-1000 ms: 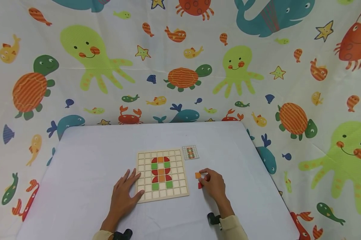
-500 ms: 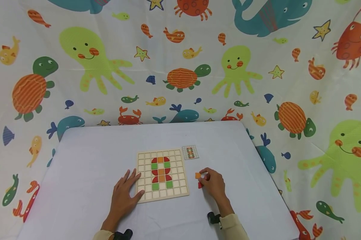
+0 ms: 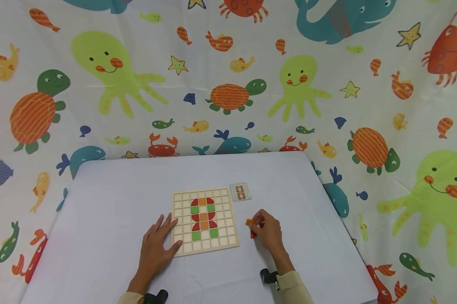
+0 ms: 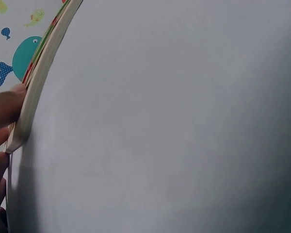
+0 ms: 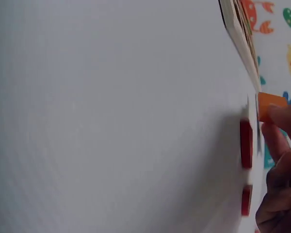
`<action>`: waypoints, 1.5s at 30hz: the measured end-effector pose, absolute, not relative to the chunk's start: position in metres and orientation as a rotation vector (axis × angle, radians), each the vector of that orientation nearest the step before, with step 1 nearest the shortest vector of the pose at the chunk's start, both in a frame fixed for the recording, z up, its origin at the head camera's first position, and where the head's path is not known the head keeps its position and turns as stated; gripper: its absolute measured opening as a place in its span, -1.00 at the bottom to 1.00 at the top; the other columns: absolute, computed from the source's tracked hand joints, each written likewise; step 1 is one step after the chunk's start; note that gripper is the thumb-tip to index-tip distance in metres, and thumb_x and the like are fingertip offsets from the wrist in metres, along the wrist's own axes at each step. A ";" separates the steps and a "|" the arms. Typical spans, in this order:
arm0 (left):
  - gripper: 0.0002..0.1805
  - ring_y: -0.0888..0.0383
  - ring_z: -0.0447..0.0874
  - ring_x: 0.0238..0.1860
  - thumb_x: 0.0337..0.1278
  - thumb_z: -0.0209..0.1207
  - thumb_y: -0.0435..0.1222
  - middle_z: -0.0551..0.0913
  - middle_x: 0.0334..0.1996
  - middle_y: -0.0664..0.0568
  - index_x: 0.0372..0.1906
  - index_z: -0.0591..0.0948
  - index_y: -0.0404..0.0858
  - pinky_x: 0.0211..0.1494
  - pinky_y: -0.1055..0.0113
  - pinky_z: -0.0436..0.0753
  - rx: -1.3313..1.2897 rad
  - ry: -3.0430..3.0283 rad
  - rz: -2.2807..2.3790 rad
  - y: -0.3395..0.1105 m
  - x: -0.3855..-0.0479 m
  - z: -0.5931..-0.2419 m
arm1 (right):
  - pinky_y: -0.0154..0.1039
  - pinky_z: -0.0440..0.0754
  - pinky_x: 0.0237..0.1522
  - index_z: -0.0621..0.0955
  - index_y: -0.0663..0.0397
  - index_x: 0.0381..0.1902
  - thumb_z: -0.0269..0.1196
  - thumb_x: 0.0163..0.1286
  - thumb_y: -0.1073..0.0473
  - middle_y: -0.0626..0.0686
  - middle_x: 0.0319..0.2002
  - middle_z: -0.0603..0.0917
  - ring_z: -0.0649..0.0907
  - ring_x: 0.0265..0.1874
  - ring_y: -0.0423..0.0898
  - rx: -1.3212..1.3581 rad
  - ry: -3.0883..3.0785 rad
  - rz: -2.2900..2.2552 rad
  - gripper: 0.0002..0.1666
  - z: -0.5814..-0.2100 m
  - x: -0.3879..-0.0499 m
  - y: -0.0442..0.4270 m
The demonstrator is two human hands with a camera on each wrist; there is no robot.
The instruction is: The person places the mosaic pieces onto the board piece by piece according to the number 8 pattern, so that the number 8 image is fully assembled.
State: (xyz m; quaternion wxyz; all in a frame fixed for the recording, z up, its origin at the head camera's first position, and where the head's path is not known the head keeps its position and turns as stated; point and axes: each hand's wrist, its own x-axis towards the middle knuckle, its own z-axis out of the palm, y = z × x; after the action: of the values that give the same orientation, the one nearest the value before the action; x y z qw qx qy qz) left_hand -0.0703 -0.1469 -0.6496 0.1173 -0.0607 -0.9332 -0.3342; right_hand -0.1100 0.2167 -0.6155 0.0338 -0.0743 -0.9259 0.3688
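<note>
My left hand [image 3: 157, 245] rests along the left edge of a square wooden grid board [image 3: 226, 238], thumb on its lower left and fingers spread. On the board, red rounded tiles, orange square tiles [image 3: 203, 217] and green square tiles [image 3: 196, 236] form a pattern in the middle columns. To the board's right, my right hand [image 3: 269, 231] pinches an orange square tile [image 5: 270, 103] between thumb and finger, tilted and raised off the table. Below it, two red tiles lie on the cloth; the nearer red tile [image 5: 246, 143] shows in the right wrist view, partly hidden in the head view.
A small printed card [image 3: 241, 192] with a gridded pattern lies by the board's upper right corner. White cloth covers the table [image 3: 118, 202]. Behind it hangs a curtain [image 3: 198, 97] printed with sea animals.
The orange tile, flat on the table before, is now tilted and lifted in my right hand, which has risen slightly. My left hand stays in place on the board.
</note>
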 end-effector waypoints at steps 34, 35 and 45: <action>-0.20 -0.30 0.25 0.63 0.03 0.52 -0.08 0.47 0.55 -0.17 0.45 0.58 -0.15 0.54 -0.40 0.21 -0.166 -2.758 -0.990 -0.148 -0.071 -0.649 | -0.43 0.41 -0.41 0.81 -0.28 -0.26 0.57 0.24 0.18 -0.29 -0.46 0.63 0.49 -0.41 -0.42 0.197 -2.960 1.193 -0.81 -0.614 -0.071 0.097; -0.20 -0.30 0.25 0.63 0.04 0.52 -0.09 0.47 0.55 -0.16 0.45 0.58 -0.15 0.54 -0.40 0.21 -0.167 -2.757 -0.992 -0.148 -0.071 -0.649 | -0.43 0.42 -0.41 0.81 -0.27 -0.24 0.57 0.24 0.19 -0.28 -0.44 0.65 0.50 -0.40 -0.41 0.215 -2.951 1.219 -0.79 -0.613 -0.071 0.100; -0.19 -0.28 0.24 0.63 0.03 0.53 -0.09 0.46 0.55 -0.16 0.46 0.58 -0.14 0.52 -0.40 0.23 -0.166 -2.762 -0.982 -0.147 -0.071 -0.649 | -0.40 0.53 -0.37 0.82 -0.16 -0.13 0.55 0.19 0.32 -0.14 -0.38 0.69 0.53 -0.41 -0.25 0.005 -2.848 1.209 -0.67 -0.605 -0.073 0.179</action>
State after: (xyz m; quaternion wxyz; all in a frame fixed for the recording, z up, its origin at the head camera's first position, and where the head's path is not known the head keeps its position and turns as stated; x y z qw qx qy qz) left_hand -0.0709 -0.1473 -0.6486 0.1025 -0.0562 -0.9358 -0.3326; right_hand -0.0730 0.1791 -0.6049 0.0236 0.0015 -0.9203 0.3906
